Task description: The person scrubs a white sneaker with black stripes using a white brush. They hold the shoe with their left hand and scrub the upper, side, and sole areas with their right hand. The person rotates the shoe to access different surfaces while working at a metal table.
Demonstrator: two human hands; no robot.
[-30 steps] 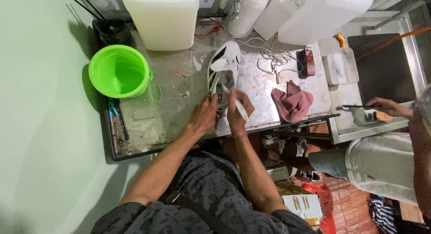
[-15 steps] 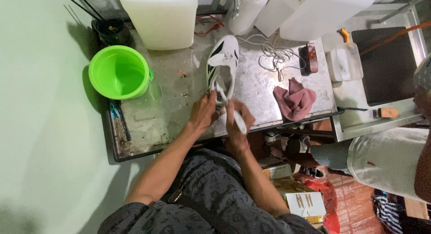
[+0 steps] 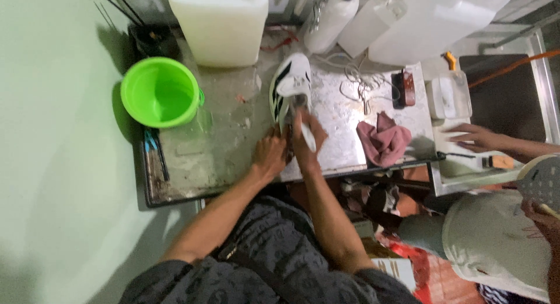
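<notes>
We bent over a wet metal table [image 3: 221, 135], where a black-and-white sneaker [image 3: 290, 85] lay with its long axis running away from us, toe toward the white jugs [image 3: 219, 21] at the back, heel nearest us. Our left hand [image 3: 269, 155] gripped the heel end; our right hand [image 3: 306, 132] closed around a white brush [image 3: 307, 137] over the shoe's opening. A green bucket [image 3: 160, 93] stood well left; a pink rag [image 3: 382, 139] lay right.

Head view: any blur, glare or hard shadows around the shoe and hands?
Head view: the left hand and right hand on the black-and-white shoe look slightly soft; the wet metal table throws pale glare beside them; the green bucket casts a dark shadow on the wall side; the frame edges look stretched.
</notes>
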